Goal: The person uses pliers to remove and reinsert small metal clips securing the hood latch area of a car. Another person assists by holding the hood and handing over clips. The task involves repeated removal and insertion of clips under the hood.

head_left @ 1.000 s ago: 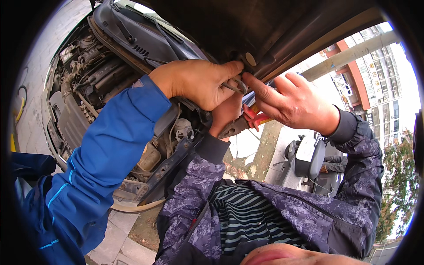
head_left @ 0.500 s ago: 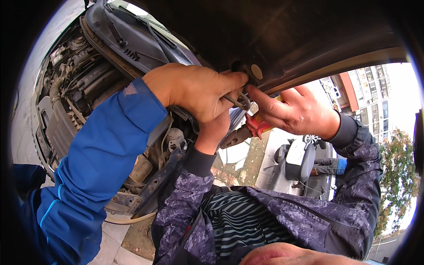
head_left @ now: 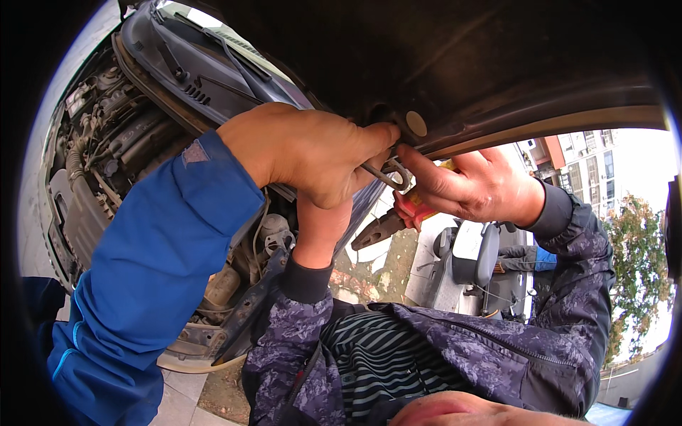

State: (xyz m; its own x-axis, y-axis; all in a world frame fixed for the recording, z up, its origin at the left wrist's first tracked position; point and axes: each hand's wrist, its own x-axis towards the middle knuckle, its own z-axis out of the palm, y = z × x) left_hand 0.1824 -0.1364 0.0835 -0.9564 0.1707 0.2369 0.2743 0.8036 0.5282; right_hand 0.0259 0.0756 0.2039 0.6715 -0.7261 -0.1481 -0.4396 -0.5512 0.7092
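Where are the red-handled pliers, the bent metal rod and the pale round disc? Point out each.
Red-handled pliers (head_left: 381,228): head view, on the dark metal nose.
Bent metal rod (head_left: 384,178): head view, on its lower length.
Pale round disc (head_left: 415,123): head view, middle of its face.

Layout beneath raised hood (head_left: 511,78).
Engine bay (head_left: 106,156) at left; co-worker's hand (head_left: 312,145) left of wearer's right hand (head_left: 490,188), rod (head_left: 382,177) between them, pliers (head_left: 383,228) in right hand.

Coming from the left, I'm blocked by the co-worker's blue sleeve (head_left: 163,227); overhead, the raised hood (head_left: 511,71). I see open air below the pliers (head_left: 378,230), above the striped shirt (head_left: 380,355).
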